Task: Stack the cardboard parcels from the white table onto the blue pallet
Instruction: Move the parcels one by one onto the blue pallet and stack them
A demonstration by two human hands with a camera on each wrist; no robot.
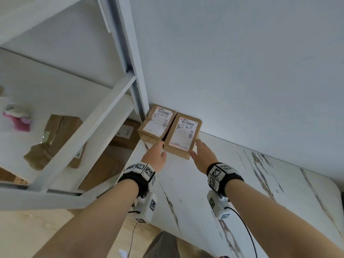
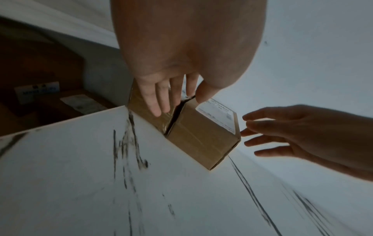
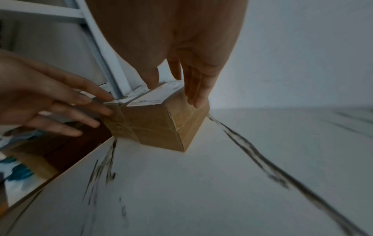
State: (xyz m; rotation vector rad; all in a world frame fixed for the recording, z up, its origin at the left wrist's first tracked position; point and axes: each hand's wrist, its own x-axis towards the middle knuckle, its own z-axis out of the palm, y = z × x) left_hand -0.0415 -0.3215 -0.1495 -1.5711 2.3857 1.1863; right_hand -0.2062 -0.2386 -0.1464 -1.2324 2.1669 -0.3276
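Observation:
Two cardboard parcels with white shipping labels stand side by side in the far left corner of the white marbled table (image 1: 204, 202), against the wall. My hands flank the right parcel (image 1: 183, 135) (image 2: 201, 137) (image 3: 157, 124). My left hand (image 1: 161, 148) (image 2: 179, 103) reaches with straight fingers over the gap beside the left parcel (image 1: 156, 123) (image 2: 145, 115), thumb at the right parcel's top corner. With fingers straight, my right hand (image 1: 195, 148) (image 3: 173, 94) lies along that parcel's right side, thumb over its top. Neither hand grips anything.
A white metal rack (image 1: 104, 116) stands just left of the table, its post beside the left parcel. A crumpled brown bag (image 1: 55, 138) lies on its shelf. More brown parcels (image 1: 104, 168) sit low beyond the table's left edge. The wall runs directly behind.

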